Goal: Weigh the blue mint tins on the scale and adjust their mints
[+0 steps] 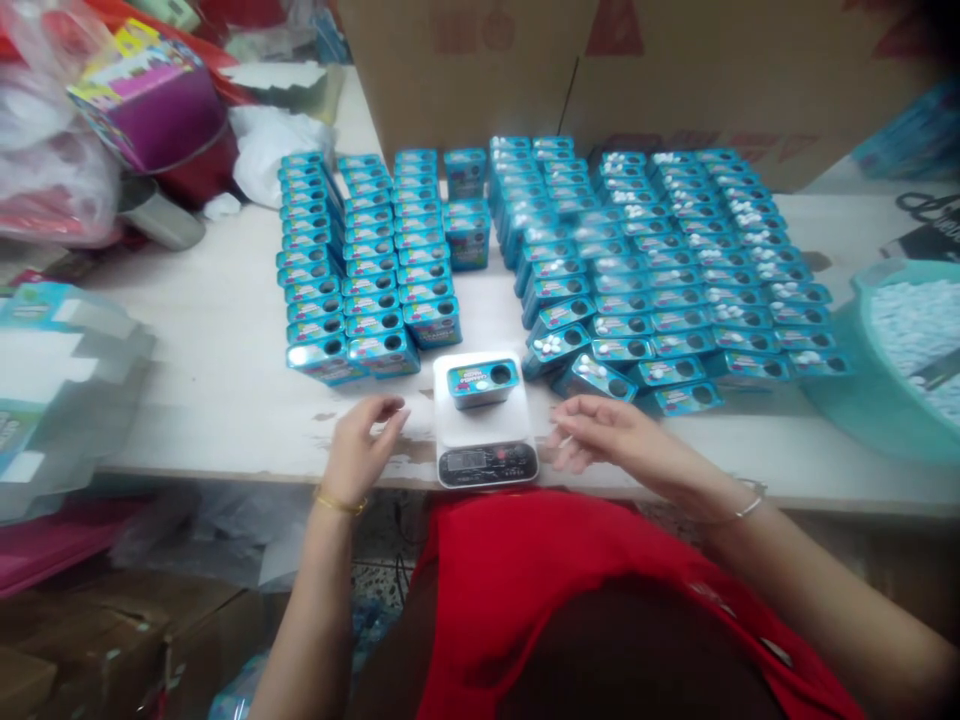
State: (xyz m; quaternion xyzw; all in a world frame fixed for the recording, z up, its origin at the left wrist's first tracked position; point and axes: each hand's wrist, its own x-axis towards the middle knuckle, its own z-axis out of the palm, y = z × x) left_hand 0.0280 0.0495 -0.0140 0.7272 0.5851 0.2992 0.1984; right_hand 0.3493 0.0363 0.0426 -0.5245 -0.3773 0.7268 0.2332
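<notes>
Presently, lower centre: our left hand [366,437], fingers loosely curled and empty, sits just left of the scale [484,428]. Our right hand [609,432], just right of it, pinches a white pellet [564,440]. On the scale: one blue tin [480,382], hole in its top. We judge it light, stiff, smooth-sided, likely slippery; best taken by its two long sides. Beyond: tin rows [360,260], mid-frame; basin [862,410] of pellets, right edge; carton [480,70], top.
</notes>
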